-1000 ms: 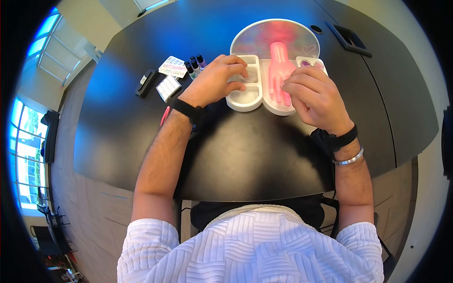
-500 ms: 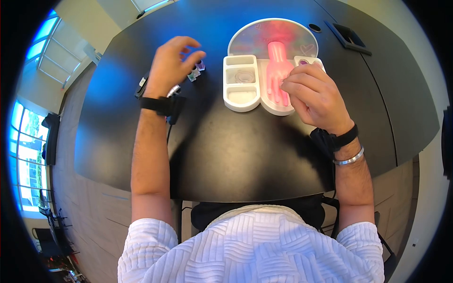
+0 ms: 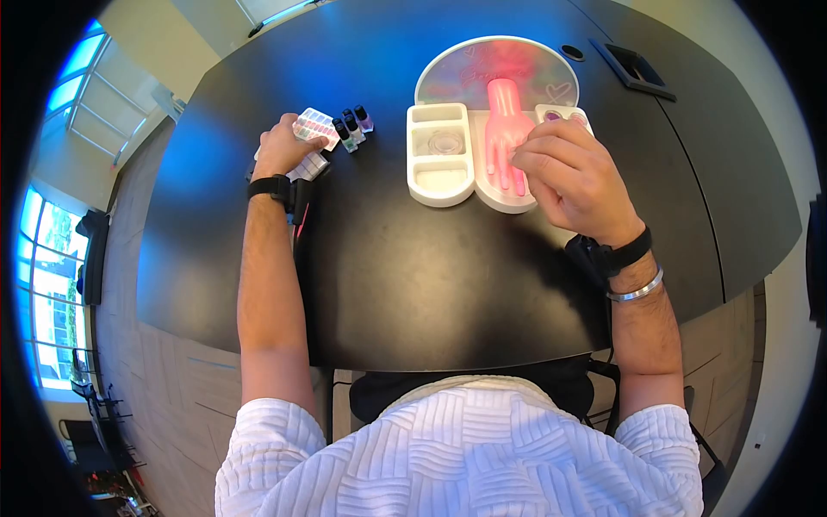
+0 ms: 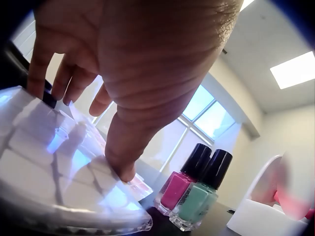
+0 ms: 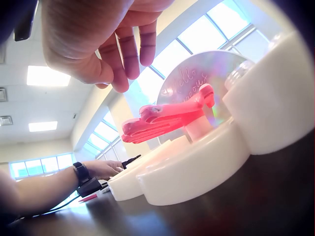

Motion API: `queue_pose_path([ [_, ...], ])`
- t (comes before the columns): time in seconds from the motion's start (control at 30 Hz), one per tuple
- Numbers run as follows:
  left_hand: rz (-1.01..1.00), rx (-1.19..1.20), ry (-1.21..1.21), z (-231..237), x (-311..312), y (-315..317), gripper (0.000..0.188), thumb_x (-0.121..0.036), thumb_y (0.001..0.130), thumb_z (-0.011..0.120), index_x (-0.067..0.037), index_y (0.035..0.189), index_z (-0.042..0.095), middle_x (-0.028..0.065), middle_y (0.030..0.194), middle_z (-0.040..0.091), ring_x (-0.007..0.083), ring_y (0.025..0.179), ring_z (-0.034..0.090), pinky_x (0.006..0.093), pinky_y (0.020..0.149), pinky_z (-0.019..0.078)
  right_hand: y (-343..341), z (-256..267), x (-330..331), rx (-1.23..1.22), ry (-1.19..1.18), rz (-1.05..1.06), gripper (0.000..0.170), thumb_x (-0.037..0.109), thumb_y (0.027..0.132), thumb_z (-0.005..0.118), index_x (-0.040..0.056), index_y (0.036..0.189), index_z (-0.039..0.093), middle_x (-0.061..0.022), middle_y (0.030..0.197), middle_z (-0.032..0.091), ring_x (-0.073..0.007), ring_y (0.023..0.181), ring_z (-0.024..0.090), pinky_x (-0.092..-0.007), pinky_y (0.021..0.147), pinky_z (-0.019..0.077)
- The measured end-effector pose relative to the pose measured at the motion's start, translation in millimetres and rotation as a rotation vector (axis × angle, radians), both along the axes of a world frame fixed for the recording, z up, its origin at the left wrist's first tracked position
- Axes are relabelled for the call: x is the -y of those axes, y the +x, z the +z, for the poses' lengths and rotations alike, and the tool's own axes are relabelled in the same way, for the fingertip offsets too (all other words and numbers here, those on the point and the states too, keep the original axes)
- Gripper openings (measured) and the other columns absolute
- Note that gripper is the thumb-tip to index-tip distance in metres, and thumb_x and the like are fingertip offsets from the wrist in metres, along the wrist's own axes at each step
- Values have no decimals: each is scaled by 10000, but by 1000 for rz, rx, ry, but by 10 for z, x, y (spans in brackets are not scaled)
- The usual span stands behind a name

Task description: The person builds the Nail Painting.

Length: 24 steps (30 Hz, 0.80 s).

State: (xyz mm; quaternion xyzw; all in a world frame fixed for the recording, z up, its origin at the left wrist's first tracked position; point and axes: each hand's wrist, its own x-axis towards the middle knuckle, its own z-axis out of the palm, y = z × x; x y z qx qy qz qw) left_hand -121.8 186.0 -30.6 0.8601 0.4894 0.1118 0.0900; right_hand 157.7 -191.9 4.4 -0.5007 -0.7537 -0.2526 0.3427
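My left hand (image 3: 282, 148) reaches over a clear compartment case (image 4: 64, 167) and a printed sheet (image 3: 317, 127). In the left wrist view its fingers and thumb are spread downward, the thumb tip at the sheet's edge. My right hand (image 3: 575, 179) hangs above the fingers of a pink model hand (image 5: 170, 115), thumb close to bent fingers; whether something small lies between them is hidden. The model hand rests on a white tray stand (image 3: 469, 177) with a round iridescent back plate (image 5: 184, 73). A coiled clear item (image 3: 445, 142) lies in the middle left compartment.
Several small polish bottles (image 3: 352, 127) with black caps stand right of the sheet. A pink stick (image 5: 88, 198) lies near my left wrist. A dark rectangular frame (image 3: 633, 69) is at the back right of the black table (image 3: 413, 293).
My left hand has moved from the white tray's left compartments leftward to the sheet and clear case. My right hand stays nearly in place above the model hand.
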Motion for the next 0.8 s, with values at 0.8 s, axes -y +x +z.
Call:
queue_pose_path([
  [0.8, -25, 104, 125, -82, 135, 100, 654, -509, 912, 851, -39, 1351, 739, 250, 1222, 792, 398, 1218, 743, 463, 1083, 550, 1, -6, -4, -11, -41, 8, 213, -47, 804, 728, 56, 988, 759, -70, 967, 741, -287, 964, 695, -418, 837, 571],
])
